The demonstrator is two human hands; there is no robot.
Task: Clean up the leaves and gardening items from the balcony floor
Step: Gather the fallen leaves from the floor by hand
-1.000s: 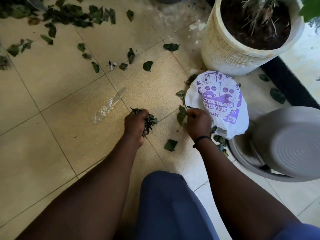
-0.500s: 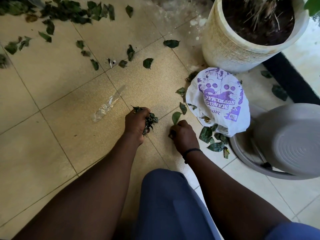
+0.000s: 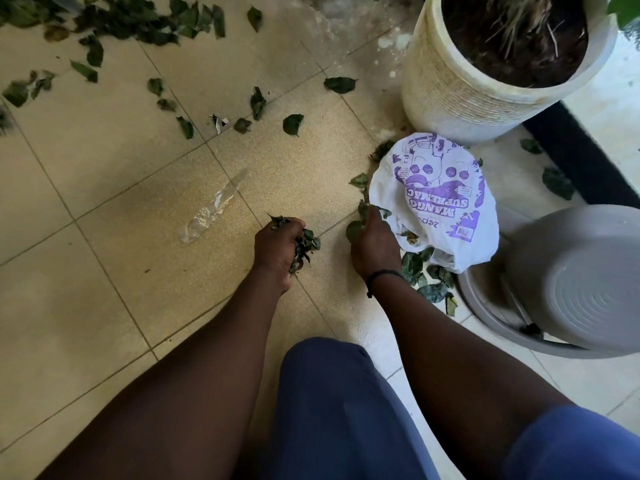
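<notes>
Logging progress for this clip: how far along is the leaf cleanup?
Early. Done: not much that shows, a few leaves lie at the bag mouth. In hand: left hand grips a leaf bunch; right hand pinches a leaf at the bag. Left: scattered leaves mid-floor, a big pile at the far edge, and a plastic wrapper.

Floor tiles (image 3: 104,161) matt, grainy; bag (image 3: 446,216) thin printed plastic; basin (image 3: 585,282) smooth plastic.

Leaf bunch (image 3: 304,245) in left hand (image 3: 277,245), right hand (image 3: 374,247) beside white bag (image 3: 436,199).
</notes>
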